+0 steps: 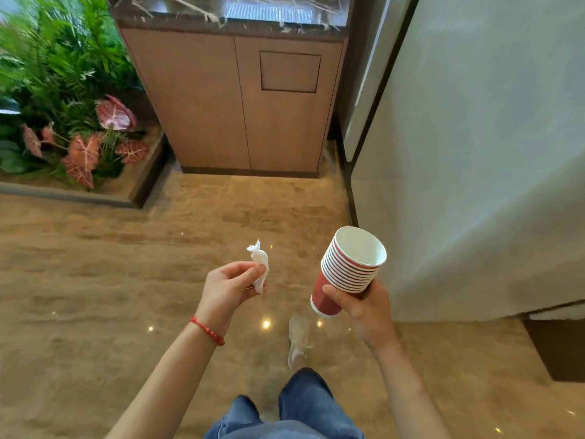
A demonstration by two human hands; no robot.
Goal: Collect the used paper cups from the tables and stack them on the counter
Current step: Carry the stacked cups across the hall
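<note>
My right grip [364,307] wraps the nested cups [346,270] while my left grip [226,288] pinches a crumpled tissue [260,267], so I carry the stack upright toward the worktop [177,9] at the frame's top.

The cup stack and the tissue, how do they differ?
The cup stack is red outside, white inside, rigid and nested, tilted in the right hand. The tissue is all white, crumpled and far smaller, pinched by the left hand. Both are carried above the floor.

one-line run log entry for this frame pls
phase: carrying | left hand: pinches tissue | right hand: holds cup stack | ahead: counter | cups not yet set down
</note>
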